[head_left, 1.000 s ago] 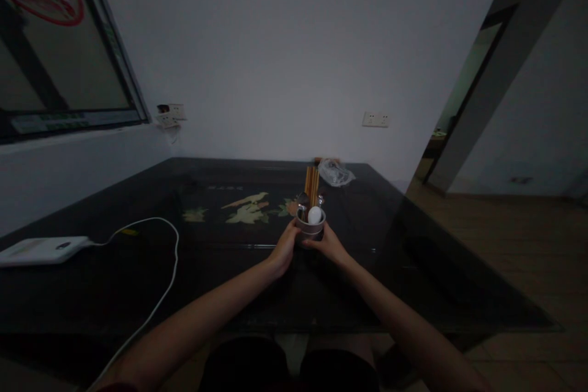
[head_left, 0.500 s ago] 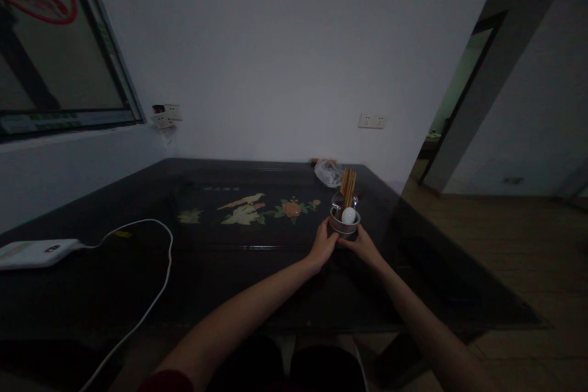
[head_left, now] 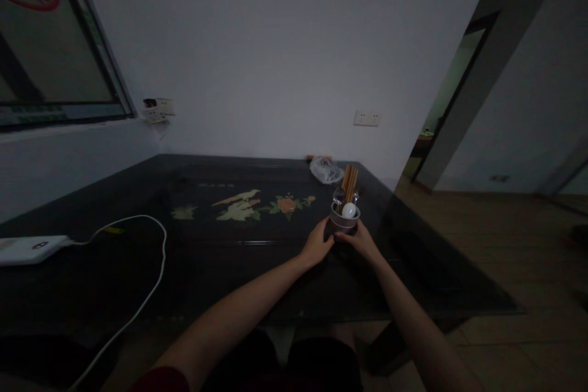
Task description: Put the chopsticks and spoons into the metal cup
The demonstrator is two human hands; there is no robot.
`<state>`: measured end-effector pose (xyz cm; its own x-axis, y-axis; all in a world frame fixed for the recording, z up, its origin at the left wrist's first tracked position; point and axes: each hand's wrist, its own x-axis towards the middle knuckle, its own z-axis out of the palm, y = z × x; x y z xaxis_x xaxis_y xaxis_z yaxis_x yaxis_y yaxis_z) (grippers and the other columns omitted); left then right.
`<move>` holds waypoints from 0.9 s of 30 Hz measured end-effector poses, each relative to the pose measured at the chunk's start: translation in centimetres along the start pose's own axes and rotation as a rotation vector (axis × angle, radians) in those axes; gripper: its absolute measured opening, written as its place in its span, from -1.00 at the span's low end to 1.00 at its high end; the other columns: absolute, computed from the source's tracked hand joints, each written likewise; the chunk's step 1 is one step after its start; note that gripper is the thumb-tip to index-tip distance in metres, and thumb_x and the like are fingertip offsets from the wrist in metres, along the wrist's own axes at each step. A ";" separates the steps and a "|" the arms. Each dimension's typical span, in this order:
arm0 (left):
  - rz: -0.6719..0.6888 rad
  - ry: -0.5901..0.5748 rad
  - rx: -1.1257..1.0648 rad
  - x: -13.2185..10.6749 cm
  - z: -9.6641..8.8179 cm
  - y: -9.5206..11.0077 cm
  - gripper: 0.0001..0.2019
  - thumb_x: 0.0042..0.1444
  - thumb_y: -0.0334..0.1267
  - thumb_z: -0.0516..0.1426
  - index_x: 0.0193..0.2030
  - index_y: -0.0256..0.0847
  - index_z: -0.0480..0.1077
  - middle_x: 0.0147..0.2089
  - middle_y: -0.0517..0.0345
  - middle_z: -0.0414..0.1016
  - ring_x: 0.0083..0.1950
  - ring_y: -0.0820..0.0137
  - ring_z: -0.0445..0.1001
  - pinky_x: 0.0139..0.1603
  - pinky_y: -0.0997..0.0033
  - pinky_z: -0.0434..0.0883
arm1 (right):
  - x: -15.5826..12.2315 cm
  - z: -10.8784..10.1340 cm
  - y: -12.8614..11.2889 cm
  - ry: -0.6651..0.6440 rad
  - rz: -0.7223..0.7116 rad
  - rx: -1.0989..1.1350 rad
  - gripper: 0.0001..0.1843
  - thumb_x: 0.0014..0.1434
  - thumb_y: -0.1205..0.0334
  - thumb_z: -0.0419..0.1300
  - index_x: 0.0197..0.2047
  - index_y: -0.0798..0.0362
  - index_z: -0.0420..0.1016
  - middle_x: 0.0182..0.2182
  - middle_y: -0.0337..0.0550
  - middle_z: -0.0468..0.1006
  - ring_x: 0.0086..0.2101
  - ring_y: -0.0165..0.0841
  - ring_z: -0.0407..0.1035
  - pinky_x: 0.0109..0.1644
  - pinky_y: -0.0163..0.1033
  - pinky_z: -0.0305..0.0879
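Note:
A small round utensil holder (head_left: 343, 222) stands on the dark glass table (head_left: 220, 257), right of the middle. Wooden chopsticks (head_left: 350, 181), metal spoons and a white spoon (head_left: 349, 211) stick out of it. My left hand (head_left: 316, 245) wraps the holder's left side and my right hand (head_left: 361, 241) wraps its right side, so both hands grip it. The holder's lower part is hidden behind my fingers.
A white device (head_left: 27, 248) with a white cable (head_left: 151, 275) lies at the table's left. A crumpled clear plastic bag (head_left: 325, 169) sits at the far edge by the wall. Painted flowers and birds (head_left: 248, 207) show under the glass. An open doorway is at the right.
Both hands have slid the utensil holder to the right across the table, from near the middle to the right part. The camera has turned a little to follow.

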<state>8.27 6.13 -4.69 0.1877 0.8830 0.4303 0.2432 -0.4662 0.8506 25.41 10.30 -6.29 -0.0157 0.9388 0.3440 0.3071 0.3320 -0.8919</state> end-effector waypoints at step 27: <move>0.015 -0.022 -0.061 -0.1 0.3 -0.9 -0.37 -0.03 -0.46 0.10 0.26 -0.28 0.13 0.27 -0.12 0.21 0.29 0.22 0.18 0.32 0.09 0.06 | -0.1 0.0 0.1 -0.031 -0.004 0.086 -0.18 -0.32 0.10 0.44 0.03 0.06 0.25 -0.01 0.01 0.47 0.00 -0.12 0.35 0.13 0.05 0.21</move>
<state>8.31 6.46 -5.52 0.2124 0.8741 0.4369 0.1818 -0.4746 0.8612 25.46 10.26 -6.44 -0.0466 0.9396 0.3391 0.2245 0.3406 -0.9130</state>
